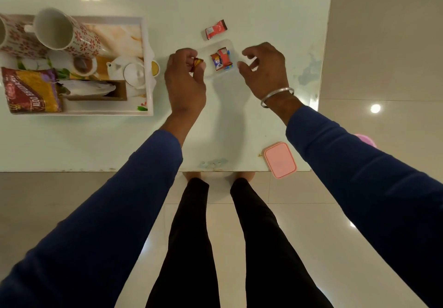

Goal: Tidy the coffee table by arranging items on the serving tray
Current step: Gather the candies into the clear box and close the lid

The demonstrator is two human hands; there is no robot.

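Observation:
A white serving tray [149,106] sits at the table's left, holding two flowered mugs [62,32], a white teapot [129,70], a snack packet [31,89] and a napkin holder [96,91]. A small clear plastic box [215,46] stands mid-table with two wrapped candies [221,59] inside. My left hand [184,80] pinches a small brown-and-yellow candy [197,62] at the box's left edge. My right hand [263,68] hovers at the box's right edge, fingers curled and apart, holding nothing. A red wrapped candy [215,29] lies just beyond the box.
A pink lid [280,160] lies at the table's near right corner, overhanging the front edge. The pale glossy table [263,8] ends at the right near my right forearm. My legs stand on a tiled floor [383,68] below the front edge.

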